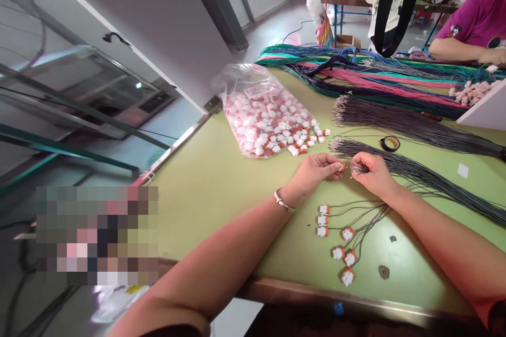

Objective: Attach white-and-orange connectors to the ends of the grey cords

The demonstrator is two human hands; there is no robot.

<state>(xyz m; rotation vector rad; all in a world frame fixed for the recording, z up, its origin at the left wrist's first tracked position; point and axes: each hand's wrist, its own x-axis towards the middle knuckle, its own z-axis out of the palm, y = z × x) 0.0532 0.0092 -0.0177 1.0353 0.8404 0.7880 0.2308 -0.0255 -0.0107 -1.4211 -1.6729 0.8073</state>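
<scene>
My left hand (316,172) pinches a small white-and-orange connector (341,167) between thumb and fingers. Just right of it, my right hand (373,175) is closed around a small bunch of dark wires (359,168), whose metal-tipped ends point toward the connector. A narrow gap seems to part the two; whether any wire touches the connector I cannot tell. Below my hands lie several wired connectors (348,234), each on a dark lead running up under my right wrist. Beyond my left hand, a clear plastic bag (256,110) spills loose white-and-orange connectors (302,139) onto the green table (205,195).
Two bundles of dark wires (415,121) stretch off to the right, with a roll of black tape (390,143) between them. Coloured wires (379,76) lie across the back. A person in a purple top (474,26) sits opposite. A white panel (130,10) rises at the left.
</scene>
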